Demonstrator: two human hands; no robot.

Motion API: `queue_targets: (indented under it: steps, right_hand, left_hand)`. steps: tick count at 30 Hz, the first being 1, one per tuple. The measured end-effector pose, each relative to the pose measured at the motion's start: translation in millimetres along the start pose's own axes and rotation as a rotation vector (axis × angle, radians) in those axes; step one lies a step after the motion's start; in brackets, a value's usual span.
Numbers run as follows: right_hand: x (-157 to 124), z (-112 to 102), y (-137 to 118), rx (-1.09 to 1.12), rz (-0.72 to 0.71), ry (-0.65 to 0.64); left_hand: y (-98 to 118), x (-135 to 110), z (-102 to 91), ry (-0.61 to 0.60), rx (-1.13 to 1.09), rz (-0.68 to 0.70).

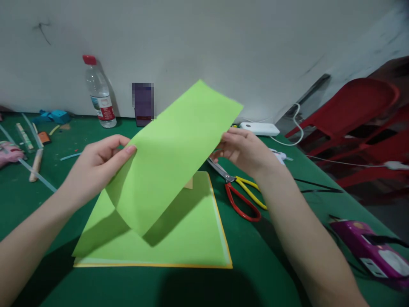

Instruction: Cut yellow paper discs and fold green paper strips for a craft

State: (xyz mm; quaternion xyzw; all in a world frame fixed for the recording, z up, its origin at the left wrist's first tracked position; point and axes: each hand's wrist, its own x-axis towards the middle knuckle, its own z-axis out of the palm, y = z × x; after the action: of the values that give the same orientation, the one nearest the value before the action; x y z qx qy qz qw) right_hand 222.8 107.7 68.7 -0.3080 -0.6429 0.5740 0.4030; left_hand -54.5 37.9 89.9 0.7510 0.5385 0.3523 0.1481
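A light green sheet of paper (172, 149) is held up at a slant between my two hands, its lower end curving. My left hand (102, 160) pinches its left edge, thumb on top. At the opposite edge, my right hand (241, 149) grips the sheet with its fingers partly behind it. Below lies a stack of coloured paper (188, 238), green on top with paler and orange edges underneath. A small tan piece (189, 184) shows on the stack, mostly covered by the raised sheet. Scissors (238, 183) with one red and one yellow handle lie beside my right hand.
Against the wall stand a water bottle (101, 98) and a dark upright phone-like object (144, 104). Glue sticks (36, 166) and scraps lie at left. A white power strip (260, 128), a purple device (370, 247) with cables and red chairs (358, 111) are at right.
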Motion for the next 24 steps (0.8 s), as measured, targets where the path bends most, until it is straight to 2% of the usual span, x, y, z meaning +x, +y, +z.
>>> queue_targets:
  steps: [2,3,7,12,14,18,20,22,24]
  right_hand:
    - [3,8,1,0.06,0.007,0.09]
    - [3,10,1,0.089,0.019,0.124]
    - [3,13,-2,0.153,0.057,0.163]
    - [-1,24,-3,0.142,0.04,0.182]
    - [-5,34,-2,0.103,0.025,0.193]
    - [-15,57,-1,0.078,0.012,0.172]
    - [-20,66,-3,0.093,-0.006,0.132]
    - [-24,72,-4,0.123,-0.04,0.086]
    - [-26,74,-6,0.154,-0.089,0.07]
  left_hand:
    - [-2,-1,3.9,-0.045,-0.143,-0.101]
    - [-3,-2,5.1,-0.046,-0.157,-0.104]
    - [-7,-2,6.5,0.011,0.013,0.104]
    - [-3,1,12.7,0.149,0.15,0.136]
    - [3,-3,18.5,0.1,0.088,0.169]
    - [18,-20,32.8,-0.184,-0.103,0.162]
    - [24,-28,39.0,-0.276,-0.157,0.132]
    - [28,-33,42.4,-0.286,-0.203,0.125]
    - [29,-33,41.5,-0.247,-0.241,0.13]
